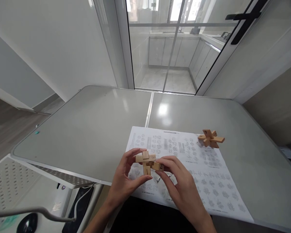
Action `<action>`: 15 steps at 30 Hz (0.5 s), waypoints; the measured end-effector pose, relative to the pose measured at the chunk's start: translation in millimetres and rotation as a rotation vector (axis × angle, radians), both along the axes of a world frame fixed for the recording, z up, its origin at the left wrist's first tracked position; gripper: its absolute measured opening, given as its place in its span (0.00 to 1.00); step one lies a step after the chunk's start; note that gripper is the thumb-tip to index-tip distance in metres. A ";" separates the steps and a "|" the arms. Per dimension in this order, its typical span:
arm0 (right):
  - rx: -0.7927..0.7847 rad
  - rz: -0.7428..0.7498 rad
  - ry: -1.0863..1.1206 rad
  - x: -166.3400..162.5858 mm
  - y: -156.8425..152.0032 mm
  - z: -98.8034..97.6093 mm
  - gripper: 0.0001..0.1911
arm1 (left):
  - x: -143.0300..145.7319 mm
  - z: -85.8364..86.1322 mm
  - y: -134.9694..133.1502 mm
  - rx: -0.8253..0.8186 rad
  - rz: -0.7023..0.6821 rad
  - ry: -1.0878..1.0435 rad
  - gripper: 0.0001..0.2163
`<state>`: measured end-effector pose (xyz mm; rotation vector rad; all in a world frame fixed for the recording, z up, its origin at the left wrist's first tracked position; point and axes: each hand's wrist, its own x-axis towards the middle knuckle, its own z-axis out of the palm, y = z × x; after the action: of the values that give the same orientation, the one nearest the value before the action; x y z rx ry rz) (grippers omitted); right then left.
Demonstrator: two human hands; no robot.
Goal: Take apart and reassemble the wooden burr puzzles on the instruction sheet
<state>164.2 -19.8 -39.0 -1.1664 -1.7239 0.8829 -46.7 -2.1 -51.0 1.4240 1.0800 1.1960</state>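
In the head view, a partly interlocked wooden burr puzzle (pixel 145 158) is held up over the printed sheet. My left hand (pixel 126 179) is closed on it, with the thumb at the lower block marked 1 and the fingers at the upper left. My right hand (pixel 178 178) pinches a wooden puzzle piece (pixel 157 166) marked 2 at the puzzle's right side, between thumb and fingers. That piece touches the rest of the puzzle; whether it is fully slotted in cannot be seen. Beneath both hands lies the instruction sheet (pixel 191 168) with rows of small diagrams.
An assembled wooden star-shaped puzzle (pixel 210 138) stands on the sheet's upper right corner. The grey table (pixel 87 129) has a metal seam (pixel 149 110) down its middle. At lower left are a perforated white shelf (pixel 12 171), a cable (pixel 38 210) and a black mouse (pixel 27 223).
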 end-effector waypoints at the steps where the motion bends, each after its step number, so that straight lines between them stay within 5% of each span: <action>1: 0.010 -0.007 -0.001 -0.2 0.4 0.3 0.13 | 0.7 0.5 -0.5 0.014 -0.012 0.011 0.34; 15: 0.055 -0.066 -0.021 1.5 -0.3 5.7 0.16 | 3.0 7.1 4.6 0.193 -0.049 0.274 0.35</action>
<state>165.7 -20.1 -33.3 -1.1927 -1.7062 0.7810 -43.7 2.5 -43.9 1.7941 1.1292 1.1157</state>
